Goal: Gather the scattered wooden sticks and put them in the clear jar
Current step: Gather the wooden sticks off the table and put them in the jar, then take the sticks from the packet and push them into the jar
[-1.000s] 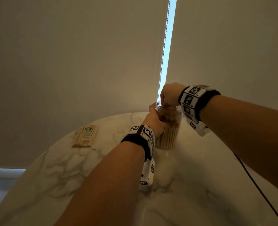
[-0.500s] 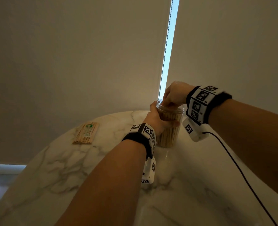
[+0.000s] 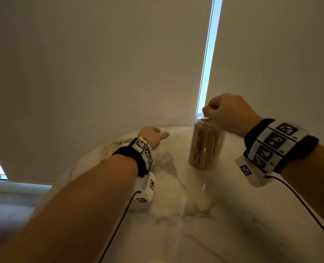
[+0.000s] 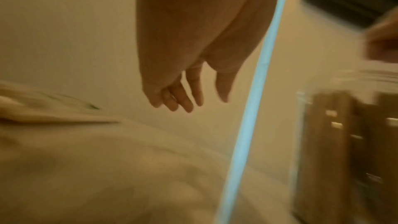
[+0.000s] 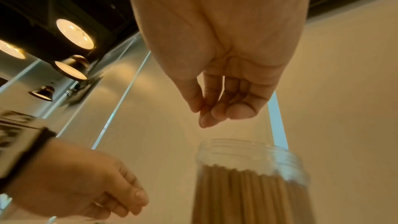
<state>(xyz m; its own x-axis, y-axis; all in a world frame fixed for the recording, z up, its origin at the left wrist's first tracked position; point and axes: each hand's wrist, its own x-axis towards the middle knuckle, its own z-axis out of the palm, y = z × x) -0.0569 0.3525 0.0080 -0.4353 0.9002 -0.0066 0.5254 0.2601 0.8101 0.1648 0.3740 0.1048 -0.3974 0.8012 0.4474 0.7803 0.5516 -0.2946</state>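
The clear jar (image 3: 206, 147) stands upright on the marble table (image 3: 172, 221), packed with upright wooden sticks and with no lid on. My right hand (image 3: 207, 112) hovers just over its mouth, fingers bunched against the thumb; the right wrist view shows that hand (image 5: 206, 115) above the jar (image 5: 247, 185) with nothing between the fingers. My left hand (image 3: 157, 133) is off the jar, low over the table to its left, with fingers relaxed and empty (image 4: 187, 101). Just left of it lies a flat packet of wooden sticks (image 3: 113, 149), partly hidden by my wrist.
The round table's far edge runs close behind the jar and packet. Roller blinds hang behind, with a bead chain (image 3: 205, 63) in the bright gap. Black cables (image 3: 119, 224) trail from both wristbands over the near tabletop.
My left hand let go of the jar's side and swung left toward the packet. The right hand rose slightly above the jar mouth.
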